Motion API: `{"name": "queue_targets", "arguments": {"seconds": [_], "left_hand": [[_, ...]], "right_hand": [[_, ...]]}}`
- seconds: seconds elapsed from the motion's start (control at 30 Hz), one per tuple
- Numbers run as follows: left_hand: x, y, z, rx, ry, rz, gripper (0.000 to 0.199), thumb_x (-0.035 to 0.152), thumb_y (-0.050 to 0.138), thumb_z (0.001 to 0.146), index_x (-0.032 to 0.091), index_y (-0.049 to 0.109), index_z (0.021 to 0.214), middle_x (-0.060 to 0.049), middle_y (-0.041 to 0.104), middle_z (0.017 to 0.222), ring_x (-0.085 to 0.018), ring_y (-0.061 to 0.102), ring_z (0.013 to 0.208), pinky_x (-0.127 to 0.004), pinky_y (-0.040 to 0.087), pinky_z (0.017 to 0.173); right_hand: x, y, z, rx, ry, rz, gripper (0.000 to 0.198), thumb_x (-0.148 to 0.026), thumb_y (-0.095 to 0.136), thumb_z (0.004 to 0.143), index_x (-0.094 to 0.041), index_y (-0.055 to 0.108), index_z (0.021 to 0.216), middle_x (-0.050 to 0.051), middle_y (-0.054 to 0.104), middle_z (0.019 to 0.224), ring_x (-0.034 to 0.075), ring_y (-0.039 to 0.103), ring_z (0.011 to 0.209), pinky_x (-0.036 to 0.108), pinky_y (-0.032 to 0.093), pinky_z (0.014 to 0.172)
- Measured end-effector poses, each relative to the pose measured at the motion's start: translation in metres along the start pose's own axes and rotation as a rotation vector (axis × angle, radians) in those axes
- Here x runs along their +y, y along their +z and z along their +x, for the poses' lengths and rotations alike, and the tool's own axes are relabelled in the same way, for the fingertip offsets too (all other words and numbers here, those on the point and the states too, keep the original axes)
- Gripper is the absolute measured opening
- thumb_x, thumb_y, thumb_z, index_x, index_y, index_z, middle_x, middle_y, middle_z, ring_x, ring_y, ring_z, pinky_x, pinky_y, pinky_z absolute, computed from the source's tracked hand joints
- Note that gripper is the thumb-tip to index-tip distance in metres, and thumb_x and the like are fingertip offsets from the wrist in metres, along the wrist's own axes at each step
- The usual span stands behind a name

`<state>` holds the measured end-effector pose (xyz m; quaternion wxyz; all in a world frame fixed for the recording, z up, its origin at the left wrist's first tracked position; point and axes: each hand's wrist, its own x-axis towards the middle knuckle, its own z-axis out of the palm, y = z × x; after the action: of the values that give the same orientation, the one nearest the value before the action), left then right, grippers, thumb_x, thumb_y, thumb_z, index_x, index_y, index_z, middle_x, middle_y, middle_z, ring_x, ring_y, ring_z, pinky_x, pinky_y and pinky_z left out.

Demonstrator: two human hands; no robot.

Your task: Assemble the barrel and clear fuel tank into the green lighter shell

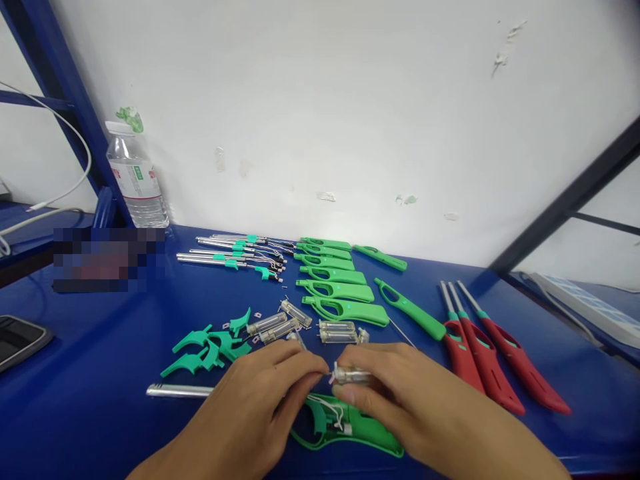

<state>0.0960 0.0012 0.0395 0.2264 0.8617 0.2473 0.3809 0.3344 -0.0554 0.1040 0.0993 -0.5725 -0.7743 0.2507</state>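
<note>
Over the green lighter shell, both hands grip a clear fuel tank, fingers clamped.

A small assembly workshop: a blue workbench against a scuffed white wall holds sorted rows of green lighter handle shells, metal nozzle tubes, clear fuel tanks and 3 finished red lighters.

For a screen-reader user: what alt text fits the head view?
Two bare hands, left hand and right hand, pinch a small clear part above an open green lighter shell on a blue table. Green handles and red lighters lie behind.
</note>
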Motion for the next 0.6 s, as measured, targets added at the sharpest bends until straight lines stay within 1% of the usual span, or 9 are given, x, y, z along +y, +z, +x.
{"name": "queue_targets", "arguments": {"seconds": [0.07,0.2,0.3,0.43,0.5,0.6], "left_hand": [[-0.0008,0.0005,-0.0003,-0.004,0.009,0.006,0.030,0.013,0.058,0.114,0.036,0.077,0.121,0.010,0.077,0.101,-0.008,0.078,0.088,-0.017,0.055,0.080],[-0.0021,0.0014,-0.0022,-0.006,0.021,0.020,0.027,0.016,0.059,0.116,0.037,0.075,0.123,0.010,0.076,0.102,-0.009,0.077,0.088,-0.019,0.055,0.080],[-0.0020,0.0016,-0.0026,-0.016,0.027,0.027,0.024,0.017,0.058,0.117,0.035,0.073,0.119,0.009,0.075,0.101,-0.009,0.076,0.088,-0.020,0.055,0.079],[-0.0011,0.0016,-0.0019,-0.029,0.045,0.046,0.023,0.019,0.053,0.119,0.031,0.072,0.113,0.007,0.074,0.102,-0.011,0.075,0.087,-0.022,0.055,0.077],[-0.0010,0.0019,-0.0018,-0.033,0.056,0.062,0.025,0.018,0.051,0.119,0.029,0.071,0.110,0.005,0.073,0.101,-0.013,0.074,0.086,-0.024,0.055,0.075],[-0.0014,0.0031,-0.0020,-0.043,0.074,0.084,0.027,0.016,0.049,0.119,0.027,0.071,0.107,0.003,0.072,0.099,-0.014,0.072,0.084,-0.025,0.055,0.074]], "right_hand": [[0.0005,0.0000,-0.0007,0.021,-0.018,-0.001,0.020,-0.040,0.062,0.120,-0.029,0.078,0.124,0.000,0.085,0.124,0.027,0.078,0.118,0.041,0.050,0.102],[-0.0011,-0.0017,-0.0025,0.042,-0.041,-0.013,0.020,-0.039,0.064,0.119,-0.029,0.081,0.119,0.000,0.086,0.120,0.026,0.079,0.114,0.039,0.051,0.098],[-0.0030,-0.0028,-0.0028,0.042,-0.038,-0.019,0.019,-0.038,0.065,0.119,-0.029,0.082,0.117,-0.001,0.086,0.114,0.025,0.080,0.109,0.037,0.051,0.094],[-0.0042,-0.0026,-0.0007,0.021,-0.021,-0.013,0.015,-0.035,0.069,0.115,-0.028,0.081,0.108,-0.001,0.085,0.108,0.025,0.079,0.106,0.036,0.049,0.091],[-0.0039,-0.0020,0.0007,0.010,-0.009,-0.008,0.014,-0.034,0.072,0.114,-0.028,0.078,0.103,-0.003,0.084,0.103,0.022,0.077,0.100,0.033,0.047,0.086],[-0.0030,-0.0011,0.0027,-0.009,-0.006,0.000,0.018,-0.031,0.074,0.113,-0.028,0.074,0.095,-0.007,0.079,0.091,0.017,0.070,0.085,0.030,0.041,0.076]]}}
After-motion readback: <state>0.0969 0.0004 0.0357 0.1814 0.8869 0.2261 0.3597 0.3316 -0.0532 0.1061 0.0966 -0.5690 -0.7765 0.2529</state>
